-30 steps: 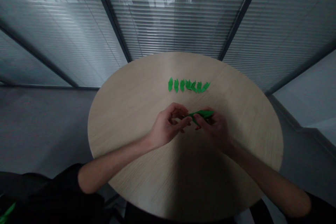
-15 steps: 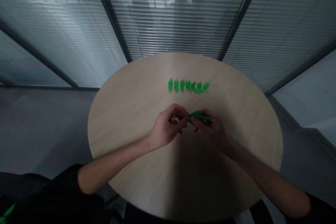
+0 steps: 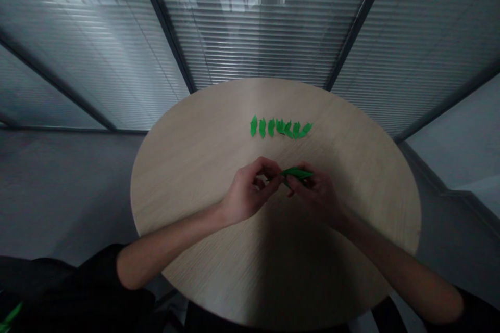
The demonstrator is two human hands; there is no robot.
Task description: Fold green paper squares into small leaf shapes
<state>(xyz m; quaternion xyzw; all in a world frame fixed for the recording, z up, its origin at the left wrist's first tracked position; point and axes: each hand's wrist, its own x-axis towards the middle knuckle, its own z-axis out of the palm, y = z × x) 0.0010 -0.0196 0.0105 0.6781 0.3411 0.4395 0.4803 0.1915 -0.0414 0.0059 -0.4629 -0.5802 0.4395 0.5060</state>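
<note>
A green, pointed piece that looks like folded paper (image 3: 297, 172) is held level above the near-middle of the table. My right hand (image 3: 321, 195) grips it from the right, thumb in front and fingers behind. At its left tip, the thumb and forefinger of my left hand (image 3: 247, 192) pinch together on the end. Part of the piece is covered by my right fingers. Beyond both hands lies a row of several small green leaf-shaped pieces (image 3: 262, 127), spaced apart on the left and touching or overlapping toward the right.
The round light-wood table (image 3: 183, 166) carries the row and lies under both forearms. Glass partitions with blinds (image 3: 258, 47) stand behind its far edge. Something bright green (image 3: 11, 316) shows at the lower left corner, beside dark cloth.
The held green piece has turned slightly and looks narrower. My left fingertips have closed in on its left tip. The row on the table has not moved.
</note>
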